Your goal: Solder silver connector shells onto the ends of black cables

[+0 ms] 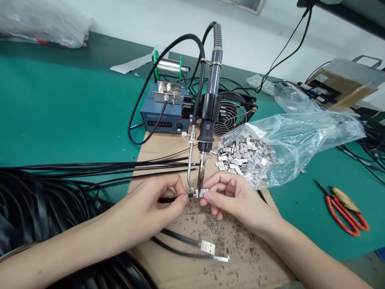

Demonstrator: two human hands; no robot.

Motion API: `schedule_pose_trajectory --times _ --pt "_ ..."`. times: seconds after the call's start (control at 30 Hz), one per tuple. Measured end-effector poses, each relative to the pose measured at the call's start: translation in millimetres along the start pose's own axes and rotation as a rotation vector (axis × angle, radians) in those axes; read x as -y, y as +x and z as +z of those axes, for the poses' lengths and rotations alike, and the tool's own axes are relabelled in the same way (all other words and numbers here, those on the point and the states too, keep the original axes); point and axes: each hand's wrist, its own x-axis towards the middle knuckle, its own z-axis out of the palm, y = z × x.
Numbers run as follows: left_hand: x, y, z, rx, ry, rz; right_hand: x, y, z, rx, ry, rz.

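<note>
My left hand (170,198) is closed on a black cable (166,199), whose stripped end with thin coloured wires points right. Between the fingertips of my right hand (228,194) is a small silver USB connector (205,192). The wire end meets the connector's back, right under the tip of a soldering iron (208,108) clamped upright in a stand. A bent metal solder feed tube (190,172) comes down just left of the tip. Below my hands lie two black cables with a USB plug (208,247) and another metal plug (221,259) on their ends.
A clear bag (300,136) spills many loose connectors (240,154) onto the cardboard (162,150). Behind stand a blue solder feeder box (164,116), a solder spool (170,66) and a fan (233,114). Red-handled scissors (339,210) lie right; a black cable bundle (27,212) lies left.
</note>
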Motion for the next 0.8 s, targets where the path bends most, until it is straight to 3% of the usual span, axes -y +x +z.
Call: schedule_pose_trajectory --times 0.8 --pt "-4.2 -1.9 1.3 -0.052 -0.039 -0.010 1.1 -0.4 -0.2 0.005 -0.021 -0.021"
